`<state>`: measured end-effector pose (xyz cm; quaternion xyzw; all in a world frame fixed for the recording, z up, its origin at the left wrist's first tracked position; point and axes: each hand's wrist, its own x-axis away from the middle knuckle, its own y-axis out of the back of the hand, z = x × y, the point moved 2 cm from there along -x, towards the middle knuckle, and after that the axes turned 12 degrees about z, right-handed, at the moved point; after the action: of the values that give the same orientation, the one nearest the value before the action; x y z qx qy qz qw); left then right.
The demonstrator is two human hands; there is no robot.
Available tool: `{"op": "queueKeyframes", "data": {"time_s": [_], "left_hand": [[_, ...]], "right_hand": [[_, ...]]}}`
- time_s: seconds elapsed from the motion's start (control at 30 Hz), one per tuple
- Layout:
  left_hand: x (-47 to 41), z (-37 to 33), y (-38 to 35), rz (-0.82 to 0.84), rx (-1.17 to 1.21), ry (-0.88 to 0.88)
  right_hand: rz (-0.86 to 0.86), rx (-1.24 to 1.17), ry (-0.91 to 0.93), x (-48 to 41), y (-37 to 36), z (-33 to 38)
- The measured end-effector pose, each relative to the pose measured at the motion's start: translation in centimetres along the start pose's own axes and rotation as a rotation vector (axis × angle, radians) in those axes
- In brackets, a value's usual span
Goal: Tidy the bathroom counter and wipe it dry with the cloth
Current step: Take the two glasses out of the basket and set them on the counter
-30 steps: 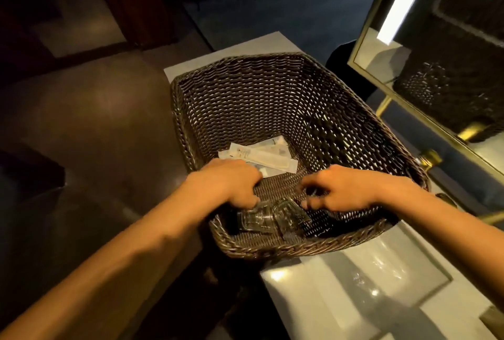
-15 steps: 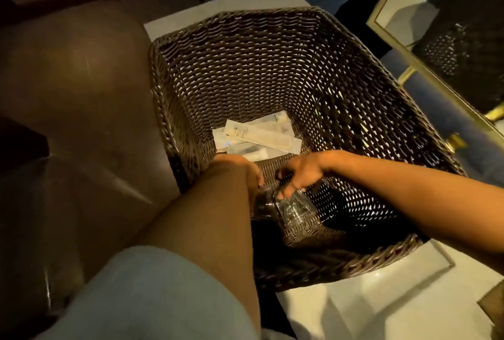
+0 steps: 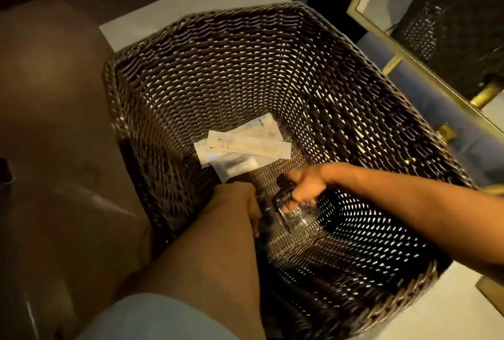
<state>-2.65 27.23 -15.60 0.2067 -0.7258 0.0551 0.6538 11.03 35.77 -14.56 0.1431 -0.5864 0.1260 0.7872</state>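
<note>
A: Is any writing legible on the white sachets (image 3: 242, 146) in the wicker basket (image 3: 218, 67)?

B: None can be read. A clear glass (image 3: 296, 217) is gripped by the right hand (image 3: 302, 187); the left hand (image 3: 240, 203) grip cannot be told.

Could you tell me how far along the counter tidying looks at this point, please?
Done: white sachets already lie on the floor of the wicker basket. In hand: both hands are down inside it, the right hand with its grip on a clear glass, the left hand beside it. Left: no cloth is in view, so wiping the counter seemingly has not begun.
</note>
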Motion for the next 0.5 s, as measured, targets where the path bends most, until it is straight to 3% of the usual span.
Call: {"op": "queueKeyframes", "data": {"time_s": [0.2,0.5], "left_hand": [[0.3,-0.8,1.3,-0.131,0.106,-0.096],[4.8,-1.1,6.0,-0.424,0.197,-0.180]], "right_hand": [[-0.135,0.042,-0.010,3.3,2.4,0.1],[-0.646,-0.063,0.056,10.3,2.0,-0.5]]}}
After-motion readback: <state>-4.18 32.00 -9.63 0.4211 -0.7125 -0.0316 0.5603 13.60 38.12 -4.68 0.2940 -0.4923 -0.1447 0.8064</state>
